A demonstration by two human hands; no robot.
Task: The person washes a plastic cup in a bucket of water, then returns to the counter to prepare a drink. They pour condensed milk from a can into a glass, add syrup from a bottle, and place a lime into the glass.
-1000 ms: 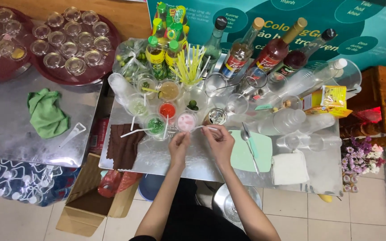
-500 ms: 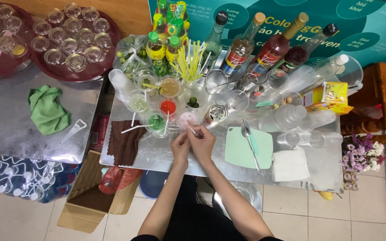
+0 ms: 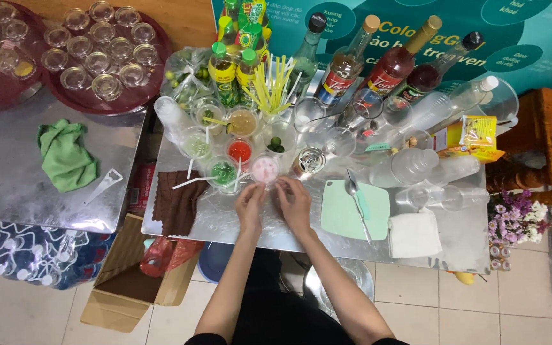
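Two hands at a pink-filled cup

Both hands rest on the metal table (image 3: 237, 223), just below a small clear cup (image 3: 265, 170) holding a pale pink filling. The left hand (image 3: 250, 203) has its fingers loosely curled, the fingertips near the cup's rim; whether they touch is unclear. The right hand (image 3: 294, 203) lies relaxed and half open, holding nothing visible. Beside the pink cup stand a green-filled cup (image 3: 223, 172) and a red-filled cup (image 3: 239, 151). A mint cutting board (image 3: 340, 214) with a spoon (image 3: 356, 203) lies to the right.

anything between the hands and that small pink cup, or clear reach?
Nothing visible stands in the way. The left hand and right hand sit just in front of the pink cup; the green cup stands to its left side.
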